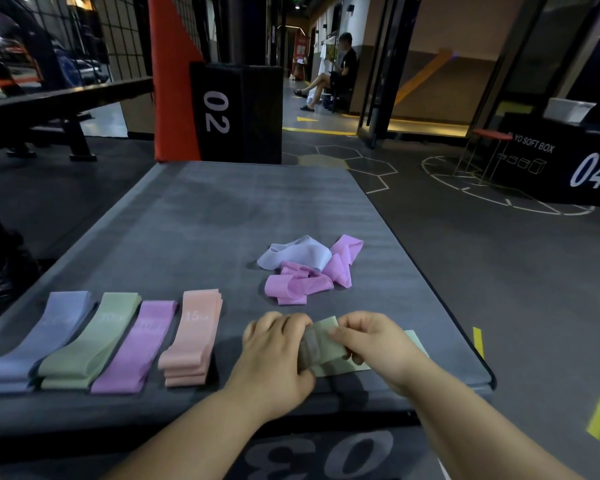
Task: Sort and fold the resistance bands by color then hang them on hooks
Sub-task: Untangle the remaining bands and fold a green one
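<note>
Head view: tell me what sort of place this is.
Probably a gym: numbered soft plyo boxes, a workout bench, and resistance bands laid out by colour, while the left hand and right hand hold a green band.

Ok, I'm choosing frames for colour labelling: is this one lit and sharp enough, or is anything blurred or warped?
Head view throughout: dim light, yet the sorted stacks show their colours clearly; the green band is motion-blurred where the left hand and right hand hold it; the wide lens bows the mat edges.
</note>
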